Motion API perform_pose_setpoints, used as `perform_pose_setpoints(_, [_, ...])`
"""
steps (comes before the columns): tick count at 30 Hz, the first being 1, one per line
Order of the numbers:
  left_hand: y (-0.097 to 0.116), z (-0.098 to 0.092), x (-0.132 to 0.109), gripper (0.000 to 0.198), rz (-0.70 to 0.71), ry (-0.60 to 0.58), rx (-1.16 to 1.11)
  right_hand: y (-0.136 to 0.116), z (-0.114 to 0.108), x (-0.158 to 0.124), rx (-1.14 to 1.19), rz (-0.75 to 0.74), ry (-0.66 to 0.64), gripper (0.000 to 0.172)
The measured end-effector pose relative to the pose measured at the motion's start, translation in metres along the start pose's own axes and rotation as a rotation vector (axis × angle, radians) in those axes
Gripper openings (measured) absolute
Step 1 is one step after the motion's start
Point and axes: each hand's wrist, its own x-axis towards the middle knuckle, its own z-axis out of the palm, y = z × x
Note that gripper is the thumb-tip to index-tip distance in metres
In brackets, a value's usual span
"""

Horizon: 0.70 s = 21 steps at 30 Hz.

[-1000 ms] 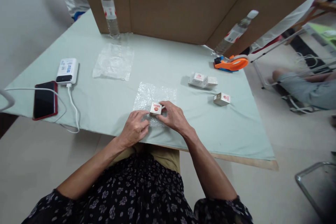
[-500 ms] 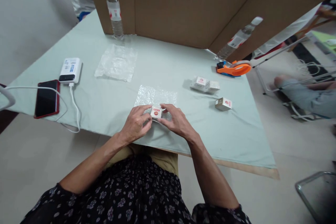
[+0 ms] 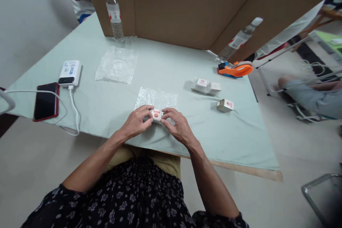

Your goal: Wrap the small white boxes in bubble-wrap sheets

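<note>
Pale green cloth (image 3: 165, 64) covers the counter (image 3: 256, 173). Near its front edge, a small white box (image 3: 156, 115) is over bubble wrap (image 3: 155, 96), held between the left hand (image 3: 137, 121) and right hand (image 3: 177, 126), fingers curled narrowly at its 2 sides. Rightward lie 2 wrapped boxes (image 3: 201, 84), 1 unwrapped box (image 3: 225, 105) and an orange tape dispenser (image 3: 236, 69); leftward, a phone (image 3: 46, 101) near a power bank (image 3: 71, 73).

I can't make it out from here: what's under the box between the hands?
Bubble wrap shows beyond the box, and some shows by the right hand. The box itself covers whatever lies directly beneath it.
</note>
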Motion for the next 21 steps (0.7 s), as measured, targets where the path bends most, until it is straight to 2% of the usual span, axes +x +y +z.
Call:
perform_pose_setpoints(3, [0.001,0.000,-0.005,0.009,0.003,0.010,0.010,0.002,-0.013,0.008,-0.104,-0.030,-0.066,0.028])
perform_pose_setpoints(5, [0.003,0.001,-0.010,0.008,0.006,0.028,0.030,0.001,-0.018,0.020,-0.248,-0.089,-0.201,0.046])
perform_pose_setpoints(7, [0.004,0.003,-0.015,0.008,0.000,0.050,0.045,-0.002,-0.020,0.035,-0.371,-0.176,-0.353,0.057])
perform_pose_setpoints(10, [0.006,0.005,-0.021,0.008,-0.023,0.072,0.050,-0.009,-0.019,0.056,-0.460,-0.281,-0.479,0.049])
perform_pose_setpoints(13, [0.008,0.006,-0.025,0.007,-0.043,0.083,0.046,-0.015,-0.021,0.065,-0.469,-0.304,-0.498,0.024])
perform_pose_setpoints(15, [0.009,0.007,-0.027,0.007,-0.048,0.091,0.042,-0.016,-0.021,0.063,-0.478,-0.246,-0.482,0.017])
perform_pose_setpoints(19, [0.009,0.007,-0.029,0.007,-0.029,0.088,0.055,-0.014,-0.011,0.047,-0.506,-0.021,-0.353,0.026])
perform_pose_setpoints(21, [0.008,0.008,-0.030,0.007,-0.013,0.080,0.068,-0.012,-0.004,0.038,-0.491,0.016,-0.283,0.031])
